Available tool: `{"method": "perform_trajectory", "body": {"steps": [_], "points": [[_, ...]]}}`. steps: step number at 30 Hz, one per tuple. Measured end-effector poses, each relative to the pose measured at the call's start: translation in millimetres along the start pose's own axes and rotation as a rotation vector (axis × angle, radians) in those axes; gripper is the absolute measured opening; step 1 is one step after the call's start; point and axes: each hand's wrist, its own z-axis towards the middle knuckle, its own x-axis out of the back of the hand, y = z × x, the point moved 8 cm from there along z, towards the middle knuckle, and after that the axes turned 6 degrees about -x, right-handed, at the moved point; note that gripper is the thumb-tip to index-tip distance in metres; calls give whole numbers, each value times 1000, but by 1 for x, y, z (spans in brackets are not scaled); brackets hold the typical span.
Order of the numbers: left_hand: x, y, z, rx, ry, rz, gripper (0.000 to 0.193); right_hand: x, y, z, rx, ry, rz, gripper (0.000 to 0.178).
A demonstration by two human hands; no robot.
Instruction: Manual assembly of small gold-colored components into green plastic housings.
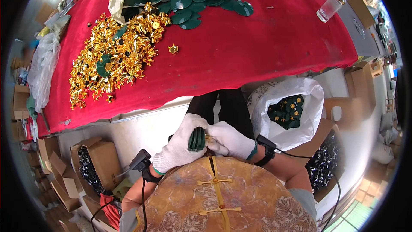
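White knit gloves, black wrist devices with cables, patterned orange top.

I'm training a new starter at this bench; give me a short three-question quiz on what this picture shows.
1. True or false: the left hand in a white knit glove grips a stack of dark green plastic discs.
2. Where does the heap of shiny gold flower-shaped pieces lie? A) red tablecloth B) floor
3. What does the open white sack beside the right hand hold?

Key: 1 true; 2 A; 3 green discs with gold pieces fitted.
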Motion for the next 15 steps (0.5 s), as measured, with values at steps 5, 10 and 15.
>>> {"method": "perform_trajectory", "body": {"steps": [5, 10, 15], "points": [[-2, -30, -15, 398, 65, -431, 66, -17, -58, -39, 699, 597, -1210, 31], [-7, -27, -14, 339, 60, -472, 65, -28, -39, -34, 985, 490, -1255, 21], [-2, 0, -5, -39, 70, -15, 60, -4, -8, -5, 100, -63, 138, 34]]}}
